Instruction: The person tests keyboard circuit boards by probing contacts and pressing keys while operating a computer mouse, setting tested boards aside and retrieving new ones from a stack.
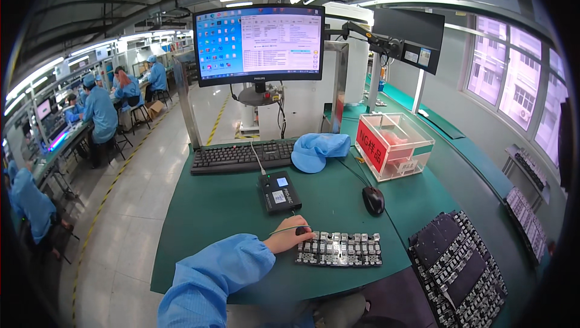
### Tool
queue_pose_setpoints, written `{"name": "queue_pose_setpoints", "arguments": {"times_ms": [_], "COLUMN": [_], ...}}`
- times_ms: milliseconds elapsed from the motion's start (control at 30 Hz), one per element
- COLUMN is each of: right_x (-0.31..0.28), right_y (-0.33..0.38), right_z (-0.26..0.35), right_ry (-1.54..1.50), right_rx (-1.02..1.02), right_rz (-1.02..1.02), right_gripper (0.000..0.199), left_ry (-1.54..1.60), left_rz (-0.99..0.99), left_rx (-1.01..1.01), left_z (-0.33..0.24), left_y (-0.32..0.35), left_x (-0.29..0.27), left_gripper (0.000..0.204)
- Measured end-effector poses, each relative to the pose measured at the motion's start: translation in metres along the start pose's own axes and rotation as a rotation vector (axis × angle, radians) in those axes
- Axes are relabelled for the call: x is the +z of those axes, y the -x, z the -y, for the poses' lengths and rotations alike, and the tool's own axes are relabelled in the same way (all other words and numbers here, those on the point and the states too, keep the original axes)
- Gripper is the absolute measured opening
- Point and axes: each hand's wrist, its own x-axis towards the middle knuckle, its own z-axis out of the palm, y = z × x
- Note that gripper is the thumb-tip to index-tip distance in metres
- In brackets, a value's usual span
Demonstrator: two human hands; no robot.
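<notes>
- The left hand [290, 235] reaches in from the lower left, its thumb and fingers drawn close together at the upper left corner of the board panel (whether they pinch the panel or something small on it, I cannot tell).
- The board panel [341, 250], rows of small silvery boards joined in one sheet, lies flat near the front edge of the green table [205, 207].
- A thin green cord [281, 229] runs across the hand near the wrist, and a loose blue sleeve [226, 267] covers the forearm.
- The right hand is out of view, so I cannot tell its state.
- Just beyond the left hand sits a black box [279, 193] with a small lit screen, a pale cable rising from its far end.
- Behind that, a black keyboard [238, 159] stretches below the monitor [260, 44], which is lit (windows and icons on blue).
- A blue cap [320, 150] overlaps the keyboard's right end.
- A black mouse [373, 201] rests beyond the panel, near a clear box [417, 154] with a red label on its side.
- To the right, more boards [468, 267] lie spread over dark sheets.
- Farther off at left, people in blue [99, 113] sit along a workbench (beyond a yellow floor stripe).
</notes>
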Motion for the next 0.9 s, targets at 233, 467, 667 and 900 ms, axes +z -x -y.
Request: {"name": "queue_pose_setpoints", "arguments": {"times_ms": [233,467,667,900], "right_x": [0.000,0.003,0.007,0.009], "right_y": [-0.001,-0.007,-0.007,0.006], "right_z": [-0.006,-0.005,0.004,0.006], "right_ry": [0.133,0.070,0.230,-0.188], "right_rx": [-0.086,0.017,-0.002,0.261], "right_rz": [0.032,0.054,0.045,-0.147], "right_gripper": [0.034,0.039,0.041,0.036], "left_ry": [-0.013,-0.001,-0.024,0.021], "left_rz": [0.005,0.001,0.013,-0.027], "left_rx": [-0.007,0.004,-0.001,0.011], "left_z": [0.000,0.002,-0.002,-0.002], "left_y": [-0.001,-0.003,-0.001,0.010], "left_x": [0.000,-0.002,0.001,0.005], "left_gripper": [0.030,0.029,0.030,0.029]}}
